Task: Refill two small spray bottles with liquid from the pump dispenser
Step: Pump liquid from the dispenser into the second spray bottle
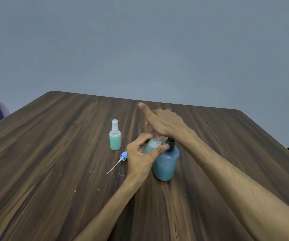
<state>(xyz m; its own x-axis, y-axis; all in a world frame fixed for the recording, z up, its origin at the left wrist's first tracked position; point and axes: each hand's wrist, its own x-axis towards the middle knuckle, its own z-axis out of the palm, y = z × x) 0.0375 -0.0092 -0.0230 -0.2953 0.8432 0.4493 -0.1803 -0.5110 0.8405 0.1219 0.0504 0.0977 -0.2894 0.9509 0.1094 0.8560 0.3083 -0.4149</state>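
Second bottle [152, 146] filling: my left hand [141, 156] grips it, tilted, under the pump dispenser [166, 161]; right hand [163, 121], fingers straight, presses the pump; next, refit its blue sprayer [123, 156].

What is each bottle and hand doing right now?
Capped spray bottle: upright, green liquid inside, sprayer on.
Open spray bottle: tilted, sprayer off, gripped by the left hand.
Blue sprayer: lying on the table, tube attached.
Pump dispenser: upright, holds bluish liquid.
Right hand: fingers straight, pressing the pump.
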